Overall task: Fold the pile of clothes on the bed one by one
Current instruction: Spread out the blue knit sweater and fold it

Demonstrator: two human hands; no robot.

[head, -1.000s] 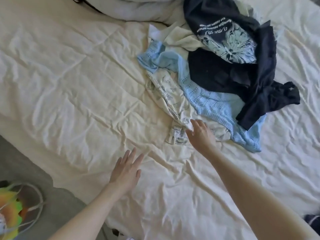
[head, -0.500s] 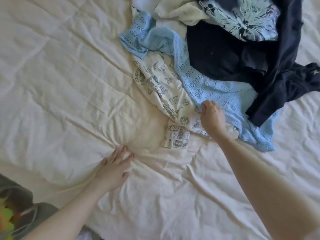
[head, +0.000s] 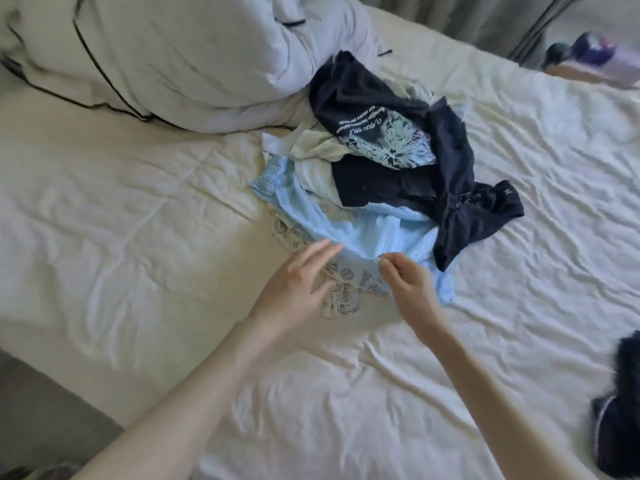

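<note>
While the pile of clothes (head: 377, 188) lies heaped near the middle of the bed (head: 145, 237), a person reaches both bare hands to its near edge. A light blue knit garment (head: 363, 237) spills from the front of the heap; the right hand (head: 412, 289) pinches its lower hem between thumb and curled fingers, lifting the fabric slightly off the sheet. The left hand (head: 298, 292) hovers just beside it with fingers straight and spread, holding nothing, its fingertips near the blue hem and above a cream printed garment (head: 341, 296) that trails out from under the knit toward the camera. Whether those fingertips touch cloth cannot be told.

Behind the blue knit, a dark navy T-shirt (head: 388, 133) with a pale blue floral print and white lettering tops the heap, lying over another dark garment (head: 478, 209) that sprawls to the right. Pale cream and white pieces (head: 311, 150) show between the navy fabric and the knit on the left of the pile.

The bed is covered in a wrinkled cream sheet. A bunched white duvet with dark piping (head: 173, 53) rests at the far left, touching the back of the pile. A separate dark item (head: 620, 410) lies at the right edge of the sheet, well apart from the heap and blurred. Beyond the bed's far corner, grey curtains (head: 485, 22) hang, with blurred purple objects (head: 588, 50) beside them.
</note>
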